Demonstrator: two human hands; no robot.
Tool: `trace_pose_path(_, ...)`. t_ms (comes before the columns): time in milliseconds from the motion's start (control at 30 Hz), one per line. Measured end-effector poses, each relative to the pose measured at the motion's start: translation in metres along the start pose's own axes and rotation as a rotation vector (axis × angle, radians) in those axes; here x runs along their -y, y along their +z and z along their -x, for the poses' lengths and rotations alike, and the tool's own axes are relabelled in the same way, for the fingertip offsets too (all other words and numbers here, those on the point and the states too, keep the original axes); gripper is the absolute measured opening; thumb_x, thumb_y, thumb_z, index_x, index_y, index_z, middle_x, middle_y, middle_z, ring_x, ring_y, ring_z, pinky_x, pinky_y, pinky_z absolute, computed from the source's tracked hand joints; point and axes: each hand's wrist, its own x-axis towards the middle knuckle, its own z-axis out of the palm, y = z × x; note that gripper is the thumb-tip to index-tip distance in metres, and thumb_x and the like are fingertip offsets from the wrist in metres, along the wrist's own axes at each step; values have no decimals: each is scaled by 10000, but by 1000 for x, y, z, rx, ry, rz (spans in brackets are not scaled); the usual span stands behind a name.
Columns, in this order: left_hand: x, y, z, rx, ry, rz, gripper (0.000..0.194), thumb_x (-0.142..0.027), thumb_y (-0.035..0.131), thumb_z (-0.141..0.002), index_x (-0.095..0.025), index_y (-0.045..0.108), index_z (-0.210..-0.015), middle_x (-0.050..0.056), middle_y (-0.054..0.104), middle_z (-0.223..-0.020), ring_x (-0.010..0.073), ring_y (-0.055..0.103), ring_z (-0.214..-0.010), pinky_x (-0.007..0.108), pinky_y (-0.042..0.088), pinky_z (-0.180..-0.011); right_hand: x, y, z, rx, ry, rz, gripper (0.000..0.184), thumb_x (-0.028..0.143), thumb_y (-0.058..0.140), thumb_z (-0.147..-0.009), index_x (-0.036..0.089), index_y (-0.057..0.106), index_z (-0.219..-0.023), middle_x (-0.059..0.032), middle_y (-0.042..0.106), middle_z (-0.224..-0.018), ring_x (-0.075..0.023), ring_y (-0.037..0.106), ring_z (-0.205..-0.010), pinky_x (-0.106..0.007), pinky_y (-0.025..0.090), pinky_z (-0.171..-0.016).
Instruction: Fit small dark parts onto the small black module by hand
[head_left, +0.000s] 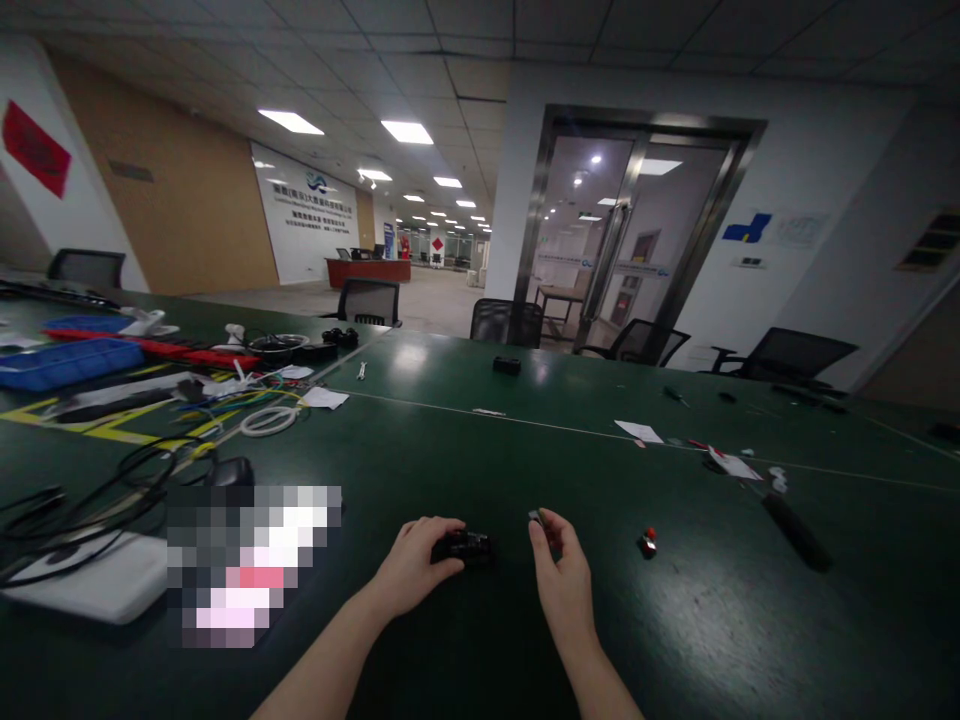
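Note:
My left hand is closed around a small black block-shaped part that rests on the dark green table. Just to its right, my right hand pinches a tiny dark piece between thumb and forefinger, held a little above the table. A small red and black part lies on the table to the right of my right hand, apart from it.
Black cables and a white flat device lie at the left. Farther back left are a blue tray, a red bar and a white cable coil. A black-handled tool and paper scraps lie right. Office chairs line the far edge.

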Motion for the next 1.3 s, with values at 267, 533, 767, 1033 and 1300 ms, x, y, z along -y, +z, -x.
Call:
trace_pose_path(267,-2,-2,2,17,-40,32,435,-260,629,-768,-293,525,-1189,2,606,-1152,226,507,-1117,390,307,-998,2,-1,2,13,30,-5,439,486,497,-803,220,537,-1150,-55,621,-1104,-240,574,-1012,-351,476,-794)
trace_pose_path(533,-1,-2,1,20,-17,16,426,-245,618,-772,-294,522,-1185,-3,606,-1151,227,512,-1114,386,307,-991,3,0,2,81,1,45,318,394,535,-786,247,591,-1061,-34,633,-1050,-237,571,-1004,-370,463,-828)
trace_pose_path(767,3,3,-1,-25,12,-19,407,-219,636,-745,-271,553,-1140,12,627,-1109,208,537,-1059,371,333,-962,17,13,13,337,-171,241,241,291,534,-793,240,630,-1009,-37,628,-1023,-214,562,-988,-357,435,-872)
trace_pose_path(1033,5,5,-2,-38,31,-17,391,-225,621,-752,-281,564,-1134,3,629,-1115,214,537,-1059,369,331,-956,26,25,18,479,-233,440,258,203,525,-802,279,629,-1026,3,625,-1064,-201,532,-1027,-347,391,-874)
trace_pose_path(1300,4,5,-2,-23,23,-28,390,-247,607,-762,-276,561,-1149,4,624,-1123,216,527,-1076,363,322,-962,29,24,21,491,-296,508,264,179,473,-831,248,599,-1053,-13,605,-1071,-185,530,-1013,-312,385,-869)
